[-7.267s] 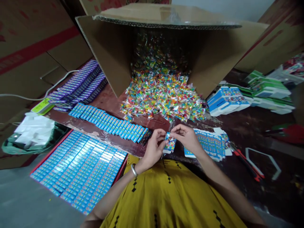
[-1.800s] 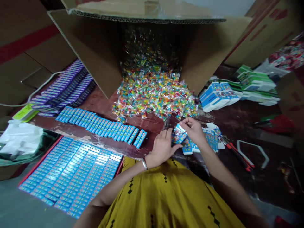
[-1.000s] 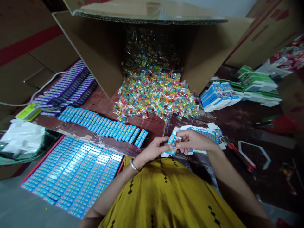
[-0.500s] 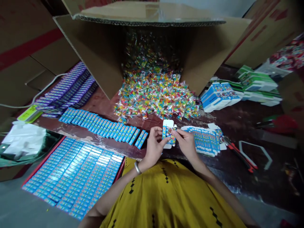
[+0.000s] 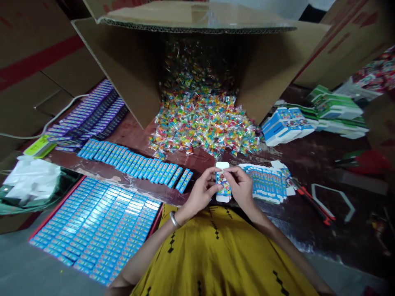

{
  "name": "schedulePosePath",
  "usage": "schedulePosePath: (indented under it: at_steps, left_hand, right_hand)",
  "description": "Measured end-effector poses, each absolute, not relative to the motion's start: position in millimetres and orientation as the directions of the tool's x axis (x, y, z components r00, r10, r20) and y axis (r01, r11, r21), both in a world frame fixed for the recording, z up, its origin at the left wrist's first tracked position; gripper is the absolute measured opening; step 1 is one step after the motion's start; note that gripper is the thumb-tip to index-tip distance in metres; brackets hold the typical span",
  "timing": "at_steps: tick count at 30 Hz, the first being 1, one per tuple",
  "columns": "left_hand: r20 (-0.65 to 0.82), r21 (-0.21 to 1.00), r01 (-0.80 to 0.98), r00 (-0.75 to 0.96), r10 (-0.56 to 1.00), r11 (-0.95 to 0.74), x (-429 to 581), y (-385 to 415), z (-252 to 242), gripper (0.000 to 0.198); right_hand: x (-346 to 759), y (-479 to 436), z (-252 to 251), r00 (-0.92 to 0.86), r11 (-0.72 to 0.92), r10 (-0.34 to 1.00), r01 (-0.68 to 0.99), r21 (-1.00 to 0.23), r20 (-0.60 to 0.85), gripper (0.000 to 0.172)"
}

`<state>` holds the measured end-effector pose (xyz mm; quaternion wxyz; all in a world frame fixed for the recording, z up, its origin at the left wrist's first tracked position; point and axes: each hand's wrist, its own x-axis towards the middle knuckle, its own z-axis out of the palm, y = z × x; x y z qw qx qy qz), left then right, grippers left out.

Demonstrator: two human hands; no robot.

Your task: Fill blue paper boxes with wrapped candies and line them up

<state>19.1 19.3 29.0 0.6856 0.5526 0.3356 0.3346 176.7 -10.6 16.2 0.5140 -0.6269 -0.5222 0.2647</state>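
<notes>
A small blue printed carton (image 5: 222, 186) with white end flaps stands out at both ends between my hands, near the table's front edge. My left hand (image 5: 202, 191) pinches its left side with thumb and fingers. On the right side, my right hand (image 5: 239, 185) has its fingers on the upper part of the same carton. Flat blue cartons (image 5: 267, 183) lie in an overlapping row just right of my right hand. Wrapped colourful candies (image 5: 205, 123) spill from a large cardboard box (image 5: 123, 70) beyond both hands.
A row of filled-looking blue boxes (image 5: 138, 165) runs left, above a tray of blue boxes (image 5: 98, 226). Purple boxes (image 5: 89, 113) are back left. At right are blue-white carton stacks (image 5: 285, 127), green cartons (image 5: 335, 105) and a red-black tool (image 5: 314, 203).
The carton has turned and now shows a narrower outline, with one flap at each end. My fingers have shifted along its sides, and its lower end sits slightly nearer to me.
</notes>
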Motion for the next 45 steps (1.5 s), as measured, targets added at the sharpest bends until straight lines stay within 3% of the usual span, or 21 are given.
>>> schedulePosePath:
  at_steps: [4, 7, 9, 13, 16, 22, 29, 32, 37, 42, 45]
  left_hand:
    - [-0.105, 0.979, -0.090, 0.544, 0.832, 0.182, 19.4, 16.9, 30.8, 0.041]
    - [-0.107, 0.972, -0.121, 0.534, 0.839, 0.201, 20.7, 16.6, 30.8, 0.042]
    - [-0.095, 0.963, -0.173, 0.505, 0.858, 0.209, 21.9, 16.3, 29.2, 0.042]
    - [-0.106, 0.943, -0.238, 0.449, 0.887, 0.234, 23.0, 14.2, 24.3, 0.043]
    - [-0.124, 0.944, -0.222, 0.451, 0.884, 0.245, 21.7, 12.9, 22.9, 0.043]
    - [-0.083, 0.978, -0.136, 0.433, 0.898, 0.156, 20.0, 12.7, 29.2, 0.044]
    - [-0.077, 0.987, -0.082, 0.497, 0.864, 0.135, 20.1, 12.3, 31.7, 0.059]
    - [-0.087, 0.990, -0.055, 0.518, 0.851, 0.134, 18.6, 13.0, 31.3, 0.062]
    - [-0.040, 0.992, -0.084, 0.506, 0.862, 0.095, 18.5, 13.7, 27.9, 0.047]
    - [-0.079, 0.977, -0.133, 0.510, 0.856, 0.170, 20.9, 14.0, 24.4, 0.037]
    - [-0.118, 0.971, -0.134, 0.454, 0.883, 0.199, 22.4, 18.3, 22.4, 0.036]
  right_hand:
    - [184.6, -5.9, 26.2, 0.222, 0.150, 0.930, 0.500, -0.853, 0.294, 0.015]
    - [185.1, -2.9, 29.1, 0.212, 0.180, 0.929, 0.461, -0.869, 0.304, 0.014]
    - [182.8, -1.4, 29.2, 0.267, 0.164, 0.926, 0.350, -0.922, 0.266, 0.006]
    - [181.1, 2.1, 31.6, 0.267, 0.152, 0.945, 0.161, -0.975, 0.192, 0.014]
    - [185.7, 6.4, 37.4, 0.146, 0.136, 0.976, 0.162, -0.977, 0.161, 0.018]
    - [198.9, 16.3, 51.0, 0.037, -0.104, 0.994, 0.172, -0.980, -0.099, 0.023]
    - [211.1, 25.6, 55.4, -0.017, -0.182, 0.983, 0.111, -0.977, -0.184, 0.028]
    - [211.0, 23.9, 55.3, -0.015, -0.129, 0.991, 0.181, -0.975, -0.134, 0.027]
    - [206.1, 9.7, 55.5, -0.046, 0.086, 0.996, 0.312, -0.946, 0.075, 0.021]
    - [215.3, 2.3, 53.2, -0.167, 0.132, 0.984, 0.401, -0.907, 0.070, 0.012]
    - [238.4, 16.2, 45.9, -0.089, 0.132, 0.991, 0.583, -0.802, 0.098, 0.016]
